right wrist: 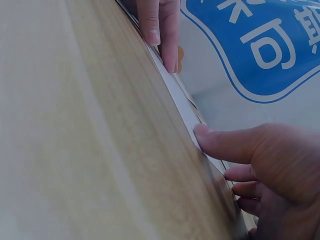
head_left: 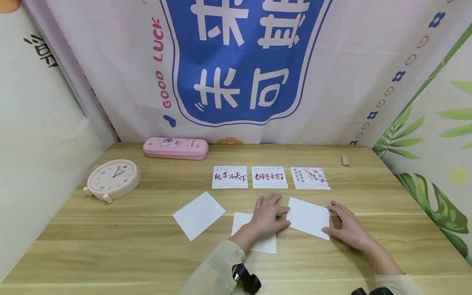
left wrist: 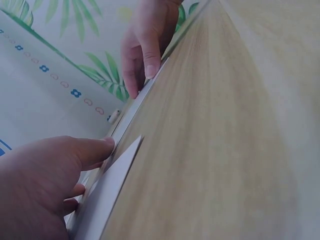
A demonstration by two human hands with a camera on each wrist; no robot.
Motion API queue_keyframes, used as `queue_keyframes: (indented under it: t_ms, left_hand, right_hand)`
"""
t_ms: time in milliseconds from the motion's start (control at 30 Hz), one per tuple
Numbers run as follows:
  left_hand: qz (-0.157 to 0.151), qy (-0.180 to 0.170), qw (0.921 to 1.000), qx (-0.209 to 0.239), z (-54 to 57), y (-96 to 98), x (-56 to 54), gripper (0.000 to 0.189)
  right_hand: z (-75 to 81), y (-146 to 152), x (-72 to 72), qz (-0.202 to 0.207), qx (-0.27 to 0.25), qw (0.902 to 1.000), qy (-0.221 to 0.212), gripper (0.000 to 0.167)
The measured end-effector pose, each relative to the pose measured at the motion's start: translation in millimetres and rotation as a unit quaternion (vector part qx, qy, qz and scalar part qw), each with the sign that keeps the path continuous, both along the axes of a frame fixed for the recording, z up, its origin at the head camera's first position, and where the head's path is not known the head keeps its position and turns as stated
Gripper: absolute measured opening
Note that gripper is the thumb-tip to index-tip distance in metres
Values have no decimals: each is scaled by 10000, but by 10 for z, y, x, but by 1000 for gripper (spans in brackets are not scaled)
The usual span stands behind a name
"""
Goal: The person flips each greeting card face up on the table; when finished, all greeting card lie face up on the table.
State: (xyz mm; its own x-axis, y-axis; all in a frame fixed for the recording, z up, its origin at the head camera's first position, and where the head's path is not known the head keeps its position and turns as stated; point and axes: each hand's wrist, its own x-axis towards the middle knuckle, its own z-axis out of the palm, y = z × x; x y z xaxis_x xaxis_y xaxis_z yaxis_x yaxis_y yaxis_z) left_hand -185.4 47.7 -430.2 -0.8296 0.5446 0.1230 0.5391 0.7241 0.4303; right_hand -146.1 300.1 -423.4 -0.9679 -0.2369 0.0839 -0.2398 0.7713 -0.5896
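Right of centre, a white card (head_left: 307,218) is lying; the right hand (head_left: 348,229) is pinching its right end; the left hand (head_left: 264,217) is merely touching its left edge; likely light, stiff, creasable, it is favouring edge holds.

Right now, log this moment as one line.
left hand: touching left edge of blank card; right hand: touching its right edge; two other blank cards: to the left; three printed cards: row behind

The backdrop (head_left: 243,76) reads "GOOD LUCK", "未来可期"; left printed card (head_left: 230,178) "桃李满天下", middle card (head_left: 269,178) "老师您辛苦了".
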Motion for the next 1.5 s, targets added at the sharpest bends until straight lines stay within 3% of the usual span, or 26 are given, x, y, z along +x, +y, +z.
queue_keyframes:
  t_ms: [233, 567, 933, 1233, 1500]
  left_hand:
    - [63, -8, 9999, 122, 7, -13, 10, 36]
    - [21, -261, 9992, -290, 17, 15, -4, 71]
    - [-119, -383, 9969, -675, 14, 22, -9, 86]
    - [-142, -477, 9970, -597, 16, 28, -9, 87]
    - [-135, -524, 9971, -539, 44, 26, 5, 87]
  right_hand:
    - [-1, 8, -10, -6, 25, 9999, -123, 69]
    - [4, 54, 2, 249, -21, 9997, 3, 68]
    - [-12, 80, 19, 398, -153, 9990, -156, 67]
    - [-19, 56, 1, 480, -90, 9988, 8, 57]
    - [-45, 41, -3, 375, -251, 9988, -167, 55]
